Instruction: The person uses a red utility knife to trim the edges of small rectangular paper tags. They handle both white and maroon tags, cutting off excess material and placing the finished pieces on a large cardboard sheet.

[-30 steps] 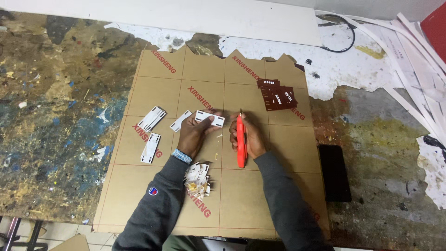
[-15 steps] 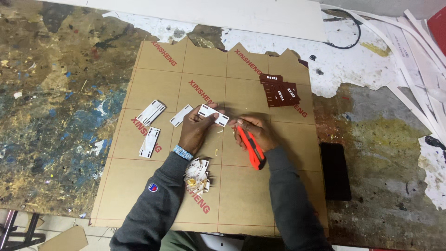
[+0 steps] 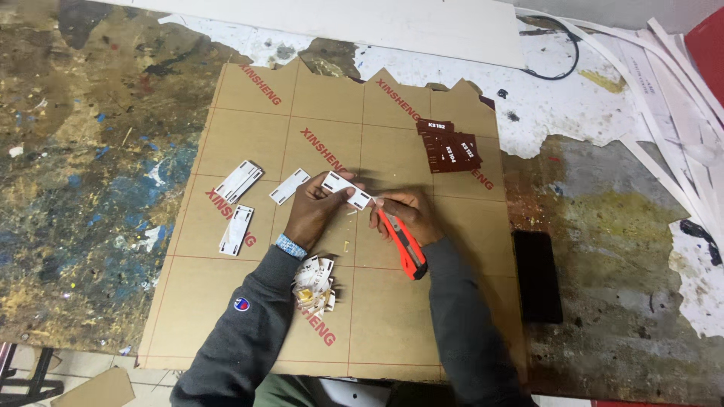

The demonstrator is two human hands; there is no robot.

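Observation:
My left hand (image 3: 315, 212) presses down on a small white rectangular tag (image 3: 346, 189) lying on a brown paper-covered sheet (image 3: 226, 301). My right hand (image 3: 407, 216) grips an orange utility knife (image 3: 403, 248), its tip at the tag's right end and its handle pointing back toward me. Three more white tags (image 3: 240, 181) (image 3: 289, 185) (image 3: 236, 230) lie to the left of my left hand. A heap of white paper scraps (image 3: 315, 285) sits by my left forearm.
A stack of dark red plates (image 3: 449, 147) rests at the sheet's far right. A black flat object (image 3: 538, 275) lies right of the sheet on the paint-stained table (image 3: 83, 151). A white board (image 3: 392, 22), a black cable (image 3: 562, 53) and white strips (image 3: 671, 113) lie at the back and right.
My right hand turned the knife from upright to slanted, handle swinging out to the right, tip now at the tag's end. My left hand stays on the tag.

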